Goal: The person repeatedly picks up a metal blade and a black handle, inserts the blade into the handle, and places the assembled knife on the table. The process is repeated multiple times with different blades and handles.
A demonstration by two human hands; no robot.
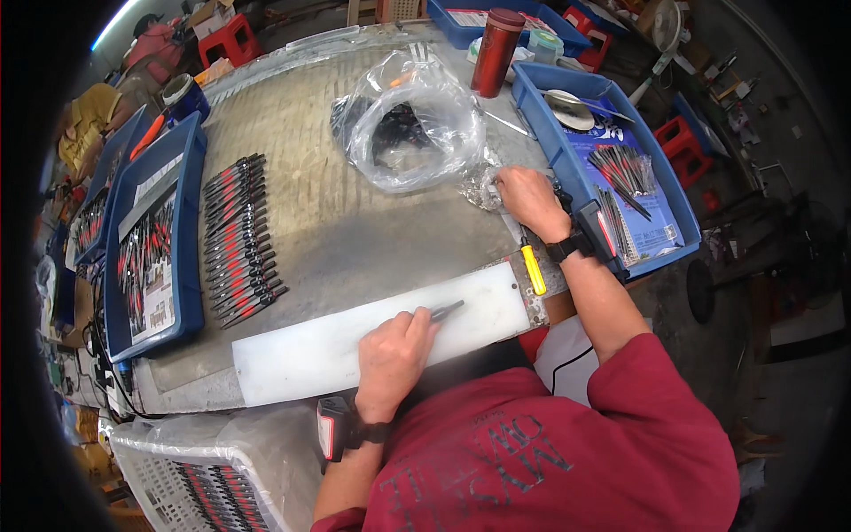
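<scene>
Near six o'clock on the desk (355, 222) my left hand (393, 355) rests on a long white board (292, 350), its grip closed around a dark slim tool (446, 310) whose tip pokes out toward two o'clock from my fingers. That tool lies flat against the board, touching it. On the left wrist sits a small black device with a red edge (332, 427).

Toward two o'clock my right hand (530, 199) reaches to the desk's far side, fingers curled down onto a crumpled bit of clear wrapping (483, 188); whether the grip actually pinches anything I cannot tell, since the knuckles hide the fingertips. Just beside that wrist, at its five o'clock, a yellow-handled tool (533, 269) lies at the board's right end.

At twelve o'clock from the right hand a big clear plastic bag (412, 124) stands puffed up, with dark pieces inside. Beyond it, a dark red flask (496, 51) stands upright.

At nine o'clock a neat row of black-and-red tools (239, 241) lies on the desk, side by side. Further out at nine o'clock a blue tray (191, 222) holds more of the same, and at three o'clock a second blue tray (567, 173) carries a bundle of dark pieces on printed sheets. At seven o'clock a white basket (155, 474) lined with plastic holds more black-and-red tools
</scene>
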